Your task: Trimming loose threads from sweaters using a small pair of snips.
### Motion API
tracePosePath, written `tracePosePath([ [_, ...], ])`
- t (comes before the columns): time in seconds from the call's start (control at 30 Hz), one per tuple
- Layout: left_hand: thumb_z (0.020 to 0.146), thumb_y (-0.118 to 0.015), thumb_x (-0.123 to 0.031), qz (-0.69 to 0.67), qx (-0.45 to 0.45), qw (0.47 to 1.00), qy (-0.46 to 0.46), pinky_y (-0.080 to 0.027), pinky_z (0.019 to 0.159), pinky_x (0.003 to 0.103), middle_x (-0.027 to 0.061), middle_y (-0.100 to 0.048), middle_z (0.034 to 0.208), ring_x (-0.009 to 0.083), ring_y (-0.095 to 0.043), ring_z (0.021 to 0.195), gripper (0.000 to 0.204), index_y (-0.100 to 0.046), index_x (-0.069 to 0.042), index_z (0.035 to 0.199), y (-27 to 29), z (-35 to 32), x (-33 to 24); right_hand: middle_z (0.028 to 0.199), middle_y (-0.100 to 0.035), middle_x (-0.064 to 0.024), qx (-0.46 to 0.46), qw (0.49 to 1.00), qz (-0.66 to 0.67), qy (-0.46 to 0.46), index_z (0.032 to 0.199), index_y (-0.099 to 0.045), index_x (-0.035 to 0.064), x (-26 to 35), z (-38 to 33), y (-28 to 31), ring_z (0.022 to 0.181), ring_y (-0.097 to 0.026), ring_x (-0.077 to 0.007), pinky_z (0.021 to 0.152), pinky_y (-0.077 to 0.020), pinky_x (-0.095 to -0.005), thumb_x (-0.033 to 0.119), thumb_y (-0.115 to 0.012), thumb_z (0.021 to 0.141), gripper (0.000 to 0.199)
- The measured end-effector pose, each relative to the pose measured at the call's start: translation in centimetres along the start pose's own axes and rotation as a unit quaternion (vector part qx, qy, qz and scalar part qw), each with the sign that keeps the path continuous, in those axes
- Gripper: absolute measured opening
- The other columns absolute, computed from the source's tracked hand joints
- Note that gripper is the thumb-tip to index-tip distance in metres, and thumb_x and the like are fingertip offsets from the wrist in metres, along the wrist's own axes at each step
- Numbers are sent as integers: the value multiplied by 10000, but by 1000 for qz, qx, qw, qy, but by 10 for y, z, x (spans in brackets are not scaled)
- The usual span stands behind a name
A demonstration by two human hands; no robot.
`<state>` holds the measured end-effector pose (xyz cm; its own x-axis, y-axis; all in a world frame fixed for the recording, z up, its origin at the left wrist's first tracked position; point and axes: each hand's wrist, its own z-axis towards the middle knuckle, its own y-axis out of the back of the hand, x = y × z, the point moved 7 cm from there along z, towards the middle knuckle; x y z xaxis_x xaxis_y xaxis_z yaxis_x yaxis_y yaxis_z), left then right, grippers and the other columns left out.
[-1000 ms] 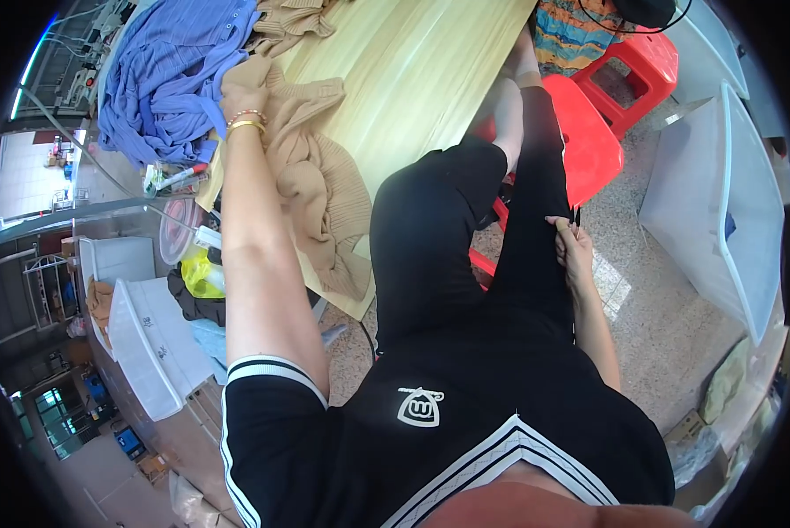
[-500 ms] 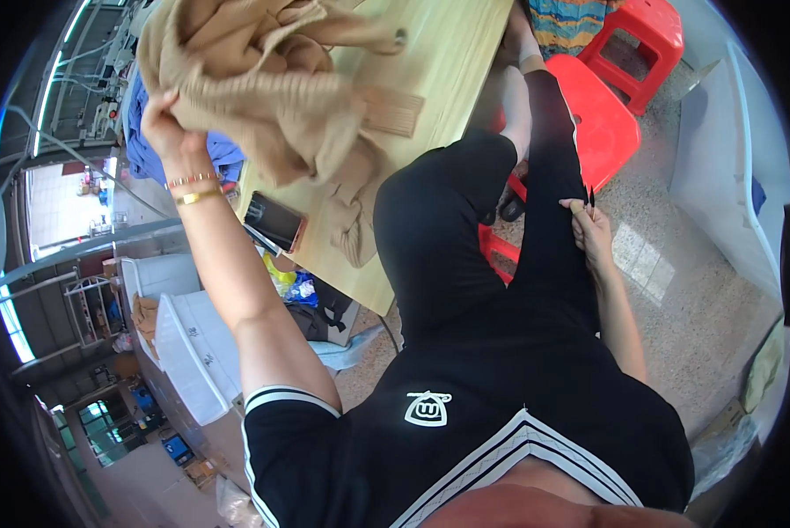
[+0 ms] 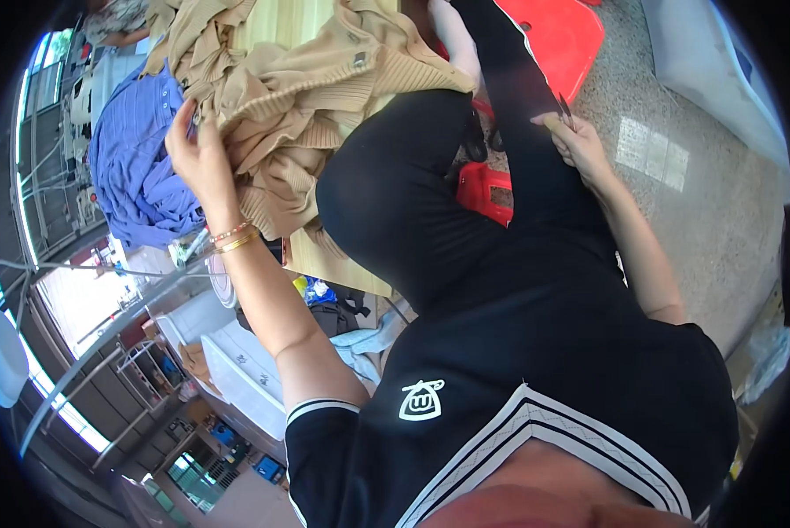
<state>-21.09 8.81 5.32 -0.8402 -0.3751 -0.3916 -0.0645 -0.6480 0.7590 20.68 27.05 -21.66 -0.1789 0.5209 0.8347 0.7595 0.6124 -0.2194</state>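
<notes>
A tan knitted cardigan (image 3: pixel 298 97) with ribbed bands and a dark button lies bunched over the table, its edge reaching my raised knee. My left hand (image 3: pixel 201 163) is at its left border, fingers apart and fingertips next to the knit. Beside that hand is a heap of purple-blue knitwear (image 3: pixel 140 158). My right hand (image 3: pixel 581 151) is closed around small dark thread snips (image 3: pixel 565 111), whose two pointed blades stick up past the fingers. It rests by my right leg, away from the cardigan.
The pale wooden table (image 3: pixel 347 264) ends close to my knee. A red plastic stool (image 3: pixel 558 40) stands beyond my right leg. White bins (image 3: pixel 245 370) are at lower left, and a large whitish container (image 3: pixel 720 70) is at upper right. Another person's arm (image 3: pixel 118 37) shows at far upper left.
The cardigan, lifted and blurred before, has come down onto the table near my knee. My left hand has loosened from it. My right hand still holds the snips; the whole view has shifted.
</notes>
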Motion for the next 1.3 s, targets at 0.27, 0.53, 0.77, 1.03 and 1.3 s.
tracePosePath([
  [0.27,796,-708,-162,96,333,905,-246,-503,845,388,146,-659,1075,340,-634,971,351,-657,-71,1131,-139,-15,-97,609,-366,115,14,1000,-20,12,1085,-679,69,0,0,-5,468,-273,15,408,-181,-182,282,-560,983,264],
  [0.53,804,-573,34,-19,220,955,-200,-528,733,332,94,-679,934,264,-665,859,305,-719,-108,1032,-65,-23,-133,606,-348,123,15,998,-42,40,1104,-687,71,22,-9,-12,482,-267,18,426,-179,-182,277,-544,994,273],
  [0.77,678,-571,83,-273,170,938,-131,-496,936,407,99,-710,920,293,-681,958,279,-722,26,905,38,-87,-147,670,-456,97,72,950,-116,282,1120,-698,43,141,-46,-76,599,-381,5,543,-281,-179,152,-592,965,217],
  [1.03,728,-549,113,-247,54,967,-19,-463,977,398,117,-709,1020,310,-625,1110,310,-728,-11,947,32,-155,-96,688,-527,28,273,824,-240,434,1163,-690,77,172,-83,-195,545,-423,-46,492,-323,-203,10,-723,729,440],
  [1.3,775,-667,-9,-390,-38,918,67,-458,977,376,187,-655,1107,276,-610,1088,345,-615,47,1111,24,-185,-102,755,-652,-49,274,715,-314,561,1117,-713,79,170,-93,-224,536,-557,-143,502,-437,-245,85,-760,683,437],
])
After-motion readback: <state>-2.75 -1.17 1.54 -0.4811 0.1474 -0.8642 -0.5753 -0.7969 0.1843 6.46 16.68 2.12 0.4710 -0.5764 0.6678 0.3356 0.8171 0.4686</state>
